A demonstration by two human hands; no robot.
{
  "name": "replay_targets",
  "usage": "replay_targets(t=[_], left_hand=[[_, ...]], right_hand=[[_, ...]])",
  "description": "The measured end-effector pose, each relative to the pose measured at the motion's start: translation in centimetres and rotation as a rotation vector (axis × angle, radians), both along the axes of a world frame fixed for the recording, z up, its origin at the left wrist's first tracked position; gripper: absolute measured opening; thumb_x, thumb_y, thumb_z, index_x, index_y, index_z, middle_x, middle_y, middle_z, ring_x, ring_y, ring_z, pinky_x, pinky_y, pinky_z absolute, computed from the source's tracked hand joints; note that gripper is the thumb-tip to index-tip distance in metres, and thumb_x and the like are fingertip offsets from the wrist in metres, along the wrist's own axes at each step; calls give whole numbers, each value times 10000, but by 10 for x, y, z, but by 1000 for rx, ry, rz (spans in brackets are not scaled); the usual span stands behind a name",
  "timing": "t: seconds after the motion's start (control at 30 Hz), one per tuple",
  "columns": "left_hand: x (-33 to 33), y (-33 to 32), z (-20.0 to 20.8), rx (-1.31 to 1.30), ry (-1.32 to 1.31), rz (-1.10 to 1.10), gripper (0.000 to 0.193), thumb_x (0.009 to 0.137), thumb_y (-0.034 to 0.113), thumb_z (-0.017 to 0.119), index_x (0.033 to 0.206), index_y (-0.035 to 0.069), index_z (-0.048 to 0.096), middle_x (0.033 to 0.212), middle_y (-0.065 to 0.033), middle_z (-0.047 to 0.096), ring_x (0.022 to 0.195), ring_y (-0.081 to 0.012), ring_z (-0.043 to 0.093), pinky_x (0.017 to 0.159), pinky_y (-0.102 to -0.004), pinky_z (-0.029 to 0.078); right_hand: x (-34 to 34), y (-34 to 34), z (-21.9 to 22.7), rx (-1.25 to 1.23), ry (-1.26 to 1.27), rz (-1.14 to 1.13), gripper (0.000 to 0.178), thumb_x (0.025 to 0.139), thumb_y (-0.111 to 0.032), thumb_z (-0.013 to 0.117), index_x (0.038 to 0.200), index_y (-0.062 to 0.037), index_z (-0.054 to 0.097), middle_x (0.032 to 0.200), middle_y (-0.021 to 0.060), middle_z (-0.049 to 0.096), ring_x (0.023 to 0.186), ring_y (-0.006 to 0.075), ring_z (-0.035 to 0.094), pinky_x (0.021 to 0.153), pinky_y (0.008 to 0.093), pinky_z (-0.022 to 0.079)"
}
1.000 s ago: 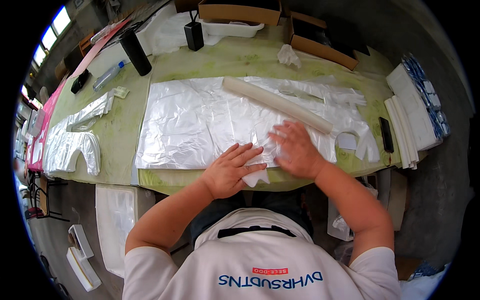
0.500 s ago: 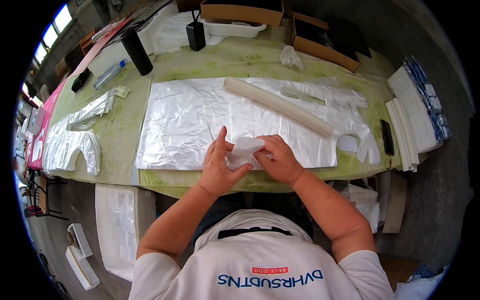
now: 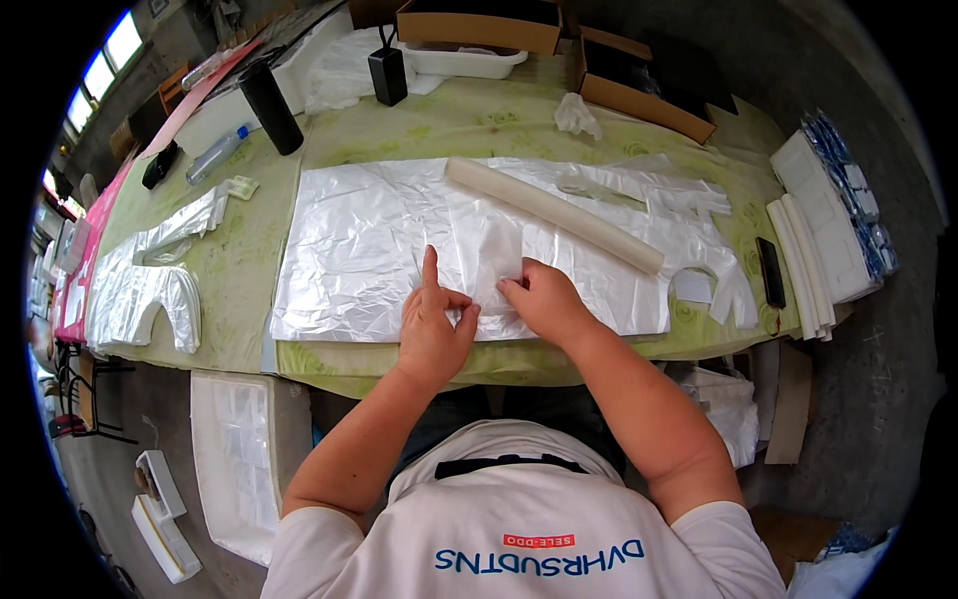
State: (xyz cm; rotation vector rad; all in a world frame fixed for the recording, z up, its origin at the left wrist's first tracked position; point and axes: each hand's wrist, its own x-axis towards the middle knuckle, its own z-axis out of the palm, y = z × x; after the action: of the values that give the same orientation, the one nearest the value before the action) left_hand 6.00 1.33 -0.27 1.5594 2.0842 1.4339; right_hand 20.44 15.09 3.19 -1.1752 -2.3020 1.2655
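Observation:
Between my hands is a small translucent white plastic bag, held fairly flat with its top leaning away from me. My right hand pinches its right edge between thumb and fingers. At the lower left edge, the thumb and bent fingers of my left hand come together, while the index finger points straight out. Beneath both hands lies a flat stack of shiny white plastic bags with cut-out handles at the right end. A long pale roll rests diagonally across that stack.
More handled plastic bags lie on the left of the green-covered table. A black bottle, a clear bottle, a black box and cardboard boxes stand farther back. A phone lies at the right.
The small bag was curled over and now stands out flatter and taller. My left thumb has closed toward the fingers. My right hand has shifted slightly with the bag's edge.

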Motion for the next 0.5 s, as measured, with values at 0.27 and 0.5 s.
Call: replay_targets(t=[0.27, 0.5], left_hand=[[1, 17, 29, -4, 504, -356, 935, 802, 280, 808, 1572, 85, 315, 1470, -192, 436, 1387, -409, 405, 1178, -523, 297], [5, 33, 12, -379, 540, -175, 1028, 886, 688, 603, 1591, 20, 264, 1640, -276, 241, 1538, -443, 193, 1236, -591, 141]], right_hand=[[-21, 17, 14, 0, -160, 102, 308, 932, -308, 630, 1080, -46, 695, 1036, 167, 733, 941, 352, 701, 830, 438, 550], [-8, 7, 7, -99, -26, -70, 394, 903, -214, 673, 1255, -47, 614, 1015, 120, 704, 933, 268, 681, 828, 383, 546]])
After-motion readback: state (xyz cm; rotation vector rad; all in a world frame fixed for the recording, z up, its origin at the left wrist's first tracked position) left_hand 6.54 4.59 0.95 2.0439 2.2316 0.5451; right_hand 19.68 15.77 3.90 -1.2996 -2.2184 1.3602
